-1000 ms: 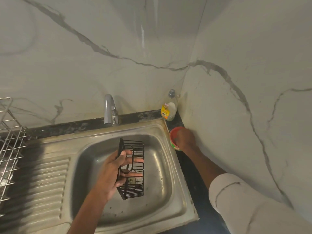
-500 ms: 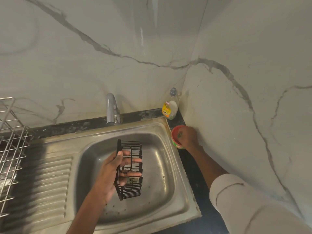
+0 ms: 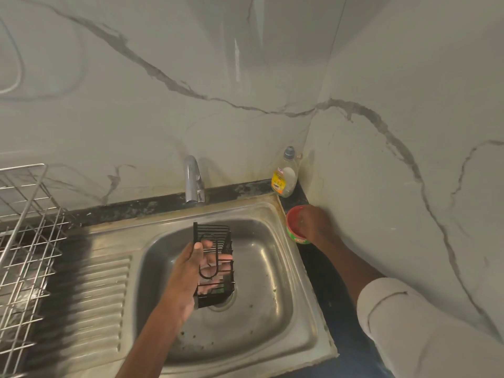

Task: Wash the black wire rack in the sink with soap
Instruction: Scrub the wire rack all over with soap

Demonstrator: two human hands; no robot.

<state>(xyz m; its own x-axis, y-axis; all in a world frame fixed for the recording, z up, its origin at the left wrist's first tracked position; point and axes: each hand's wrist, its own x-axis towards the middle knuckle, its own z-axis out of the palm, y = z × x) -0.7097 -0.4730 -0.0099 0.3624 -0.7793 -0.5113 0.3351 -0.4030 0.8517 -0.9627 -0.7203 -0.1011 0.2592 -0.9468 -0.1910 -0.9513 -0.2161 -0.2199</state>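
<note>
- Head view looks down on a person's two bare forearms reaching over a steel sink [image 3: 272, 317]; a white sleeve [image 3: 409, 331] covers the right upper arm at 4 o'clock.
- Left hand [image 3: 188, 271], near the centre of the frame, holds the black wire rack [image 3: 215, 263] above the basin: the thumb lies across the rack's near edge and the fingers are curled behind the wires, showing through them.
- Black wire rack stands on end, its long side running from 12 to 6 o'clock, its lower end hanging over the drain [image 3: 227, 302] without clearly touching it.
- Ribbed draining board [image 3: 90, 304] lies at 9 o'clock of the basin, and a silver wire dish rack [image 3: 30, 236] stands farther out at 9 o'clock, at the frame's edge.
- Right hand [image 3: 316, 222], at 2 o'clock of the basin, reaches into a small red tub with a green band [image 3: 296, 230] on the dark counter [image 3: 321, 271]; its fingertips are inside the tub, and whether they pinch anything cannot be told.
- Soap bottle [image 3: 285, 178], clear with a yellow label and a grey cap, stands upright just beyond the tub in the corner, at 1 o'clock.
- Chrome tap [image 3: 193, 181] rises behind the basin at 12 o'clock.
- Marble walls [image 3: 163, 105] with grey veins close the scene beyond.
</note>
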